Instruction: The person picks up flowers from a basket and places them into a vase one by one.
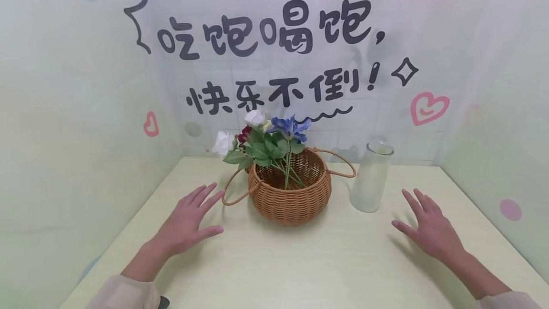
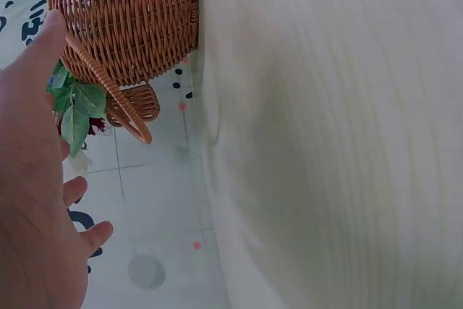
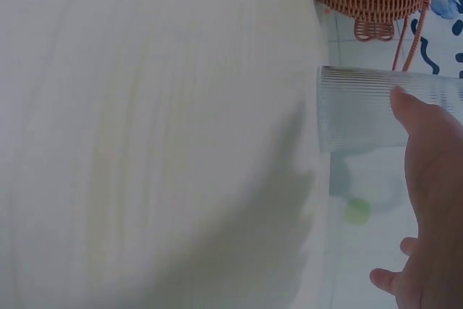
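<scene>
A round brown wicker basket with two looped handles stands mid-table. Artificial flowers lean out over its left rim: white roses, a dark red bloom and a blue flower, their green stems crossing inside. To the basket's right is an upright ribbed clear glass vase. My left hand hovers by the left handle, fingers spread and holding nothing. On the other side my right hand is held above the table near the vase, its fingers extended and nothing in them.
The pale wooden table is enclosed by printed fabric walls at the back and both sides. Dark lettering and a pink heart decorate the back wall. A small dark object shows beside the left sleeve.
</scene>
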The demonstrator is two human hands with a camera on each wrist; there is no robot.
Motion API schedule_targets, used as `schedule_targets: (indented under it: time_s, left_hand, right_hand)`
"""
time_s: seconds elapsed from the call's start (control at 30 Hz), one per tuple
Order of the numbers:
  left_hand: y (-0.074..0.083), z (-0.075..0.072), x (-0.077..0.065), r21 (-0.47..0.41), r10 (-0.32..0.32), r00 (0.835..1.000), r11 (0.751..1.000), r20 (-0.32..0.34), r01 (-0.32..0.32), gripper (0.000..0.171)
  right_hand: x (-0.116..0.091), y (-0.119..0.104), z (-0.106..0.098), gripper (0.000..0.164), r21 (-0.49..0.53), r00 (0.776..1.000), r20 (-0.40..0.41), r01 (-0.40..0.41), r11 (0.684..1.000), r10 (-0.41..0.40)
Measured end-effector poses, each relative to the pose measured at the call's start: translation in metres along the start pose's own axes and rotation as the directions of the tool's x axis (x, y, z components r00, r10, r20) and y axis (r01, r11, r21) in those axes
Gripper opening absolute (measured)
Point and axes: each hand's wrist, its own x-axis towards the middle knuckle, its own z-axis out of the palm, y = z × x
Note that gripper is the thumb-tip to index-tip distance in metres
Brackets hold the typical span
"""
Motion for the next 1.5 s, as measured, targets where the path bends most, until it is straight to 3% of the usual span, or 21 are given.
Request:
schedule_targets:
  time_s: [0.27,0.5,0.93,1.5]
  left_hand:
    - [0.013,0.005,0.01,-0.029,0.06,0.997,0.998,-0.04,-0.061,0.081]
    - [0.021,0.012,0.017,-0.071,0.075,0.994,0.994,-0.08,-0.081,0.081]
    - [0.032,0.019,0.019,-0.103,0.048,0.994,0.993,-0.098,-0.058,0.084]
    - [0.052,0.027,0.036,-0.194,-0.007,0.984,0.981,-0.176,-0.027,0.079]
  right_hand:
    - [0.003,-0.009,-0.003,0.086,0.012,0.999,-0.035,-0.009,1.0,0.009]
    - [0.005,-0.018,-0.006,0.085,0.036,0.996,-0.088,-0.005,0.999,0.008]
    - [0.014,-0.037,-0.004,0.079,0.106,0.981,-0.191,0.046,0.993,-0.025]
    - [0.026,-0.061,0.002,0.077,0.15,0.965,-0.257,0.098,0.984,-0.057]
